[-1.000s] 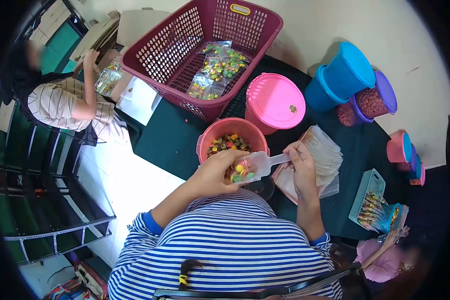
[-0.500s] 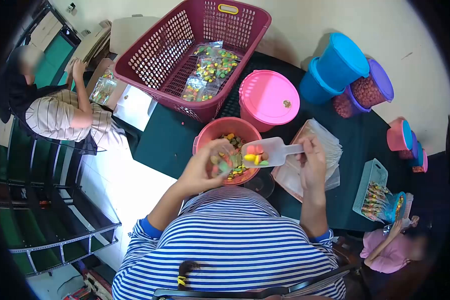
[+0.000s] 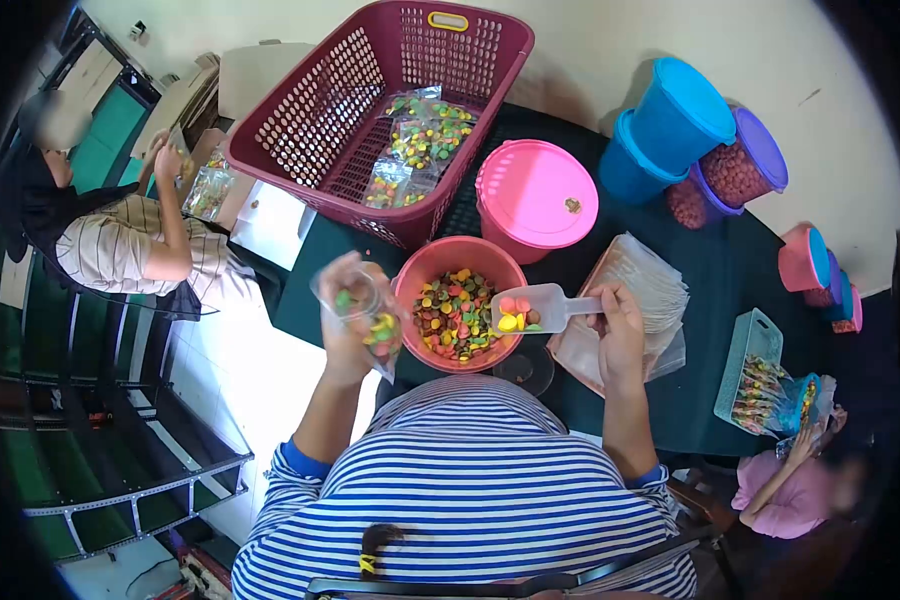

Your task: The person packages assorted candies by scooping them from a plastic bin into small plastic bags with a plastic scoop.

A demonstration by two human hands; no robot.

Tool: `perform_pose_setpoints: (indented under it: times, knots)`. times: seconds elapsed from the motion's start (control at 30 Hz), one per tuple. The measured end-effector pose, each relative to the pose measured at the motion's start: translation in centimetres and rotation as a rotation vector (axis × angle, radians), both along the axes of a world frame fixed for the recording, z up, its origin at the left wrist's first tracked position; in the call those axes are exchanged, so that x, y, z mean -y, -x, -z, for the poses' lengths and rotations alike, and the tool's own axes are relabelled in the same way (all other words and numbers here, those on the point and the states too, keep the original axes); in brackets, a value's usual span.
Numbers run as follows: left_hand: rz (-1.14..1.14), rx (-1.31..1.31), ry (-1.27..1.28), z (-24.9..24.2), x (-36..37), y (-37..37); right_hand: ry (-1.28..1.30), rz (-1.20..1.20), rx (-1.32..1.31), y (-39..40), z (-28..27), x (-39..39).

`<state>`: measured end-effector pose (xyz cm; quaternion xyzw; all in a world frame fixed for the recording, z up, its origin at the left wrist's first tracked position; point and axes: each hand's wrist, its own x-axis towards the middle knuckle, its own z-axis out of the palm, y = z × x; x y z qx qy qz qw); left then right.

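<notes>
My left hand (image 3: 344, 335) is closed around a clear plastic bag (image 3: 382, 338) with colourful candies in it; a clear round cup or funnel shows at its mouth. My right hand (image 3: 620, 325) grips the handle of a translucent scoop (image 3: 532, 308), which holds pink, yellow and brown candies. The scoop's tip is over the right rim of a coral bowl (image 3: 411, 270) filled with multicoloured candies. My left hand is beside the bowl's left rim. A stack of flat clear bags (image 3: 642, 290) lies just behind my right hand.
A maroon basket (image 3: 310, 185) with filled bags stands behind the bowl, beside a pink lidded tub (image 3: 537, 195). Blue tubs (image 3: 682, 105) and purple-lidded tubs (image 3: 760, 150) stand at back right. A teal tray (image 3: 735, 370) holds packets. One person (image 3: 135, 240) sits left, another (image 3: 785, 495) right.
My left hand has moved left with the bag, from over the bowl to beside it. My right hand and the scoop have barely moved. The left person's hands now hold up a bag.
</notes>
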<state>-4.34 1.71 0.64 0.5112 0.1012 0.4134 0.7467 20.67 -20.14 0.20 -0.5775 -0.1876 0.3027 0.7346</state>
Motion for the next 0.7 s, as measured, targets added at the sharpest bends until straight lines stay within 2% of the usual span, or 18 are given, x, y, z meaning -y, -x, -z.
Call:
perform_pose_setpoints:
  times: [0.07,0.13,0.2,0.27,0.33,0.47,0.57,0.7]
  knots:
    - [-0.024,-0.137,-0.318,1.0,-0.2,-0.3,-0.006,0.009,0.016,0.0,-0.6,0.0]
    - [-0.097,-0.37,-0.773,-0.1,0.2,-0.6,-0.007,0.018,0.03,0.3,-1.8,0.1]
    - [-0.053,-0.467,-0.76,-1.4,1.6,-1.5,-0.067,-0.028,0.023,0.8,-3.0,-0.3]
    - [0.058,-0.781,-0.814,-2.2,2.3,-2.4,-0.031,-0.042,0.092,1.4,-3.1,-1.1]
    - [0.072,-0.761,-0.881,-1.6,2.5,-2.5,0.005,-0.057,0.162,1.9,-3.2,-1.6]
    - [0.105,-0.784,-0.779,-1.9,2.9,-2.4,-0.045,-0.123,0.073,2.1,-2.5,-1.9]
    - [0.093,-0.803,-0.827,-1.8,2.7,-2.3,0.046,-0.081,0.134,2.0,-2.5,-1.8]
    - [0.091,-0.787,-0.86,-1.2,2.8,-2.6,-0.042,-0.088,0.138,1.9,-2.5,-2.0]
